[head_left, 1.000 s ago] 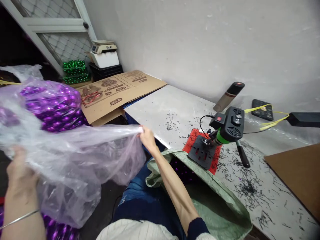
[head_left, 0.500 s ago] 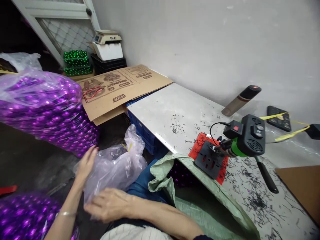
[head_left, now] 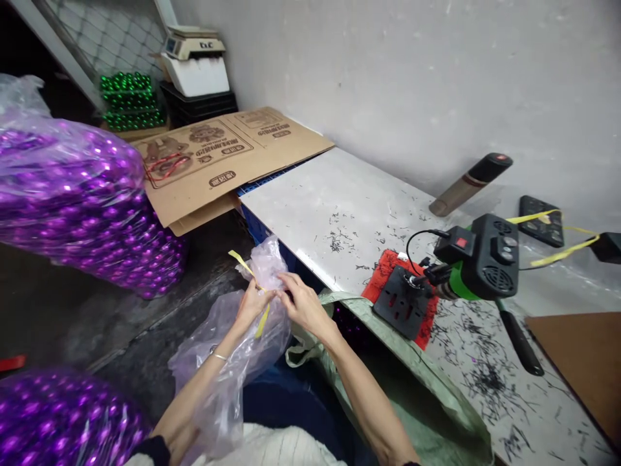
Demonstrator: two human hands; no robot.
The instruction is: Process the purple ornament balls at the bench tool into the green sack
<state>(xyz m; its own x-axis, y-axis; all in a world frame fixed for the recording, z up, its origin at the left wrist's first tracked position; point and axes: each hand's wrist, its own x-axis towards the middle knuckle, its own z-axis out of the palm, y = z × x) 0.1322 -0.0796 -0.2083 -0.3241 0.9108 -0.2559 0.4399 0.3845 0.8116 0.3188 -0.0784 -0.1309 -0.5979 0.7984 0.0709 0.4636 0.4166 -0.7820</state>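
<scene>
A pale wall (head_left: 363, 77) backs a grey tabletop (head_left: 301, 194) strewn with dark clippings. Nearest, over the person's lap, a clear plastic bag (head_left: 276, 330) has its neck gathered beside a yellow tie (head_left: 262, 320). The left hand (head_left: 253, 304) has its fingers clamped on that neck; the right hand (head_left: 305, 304) touches it from the other side, though whether its fingers pinch anything I cannot tell. A green sack (head_left: 412, 395) gapes to the right. Beyond stand a black-and-green machine (head_left: 490, 259), printed cardboard (head_left: 262, 152) and, farthest, green beads (head_left: 129, 103).
</scene>
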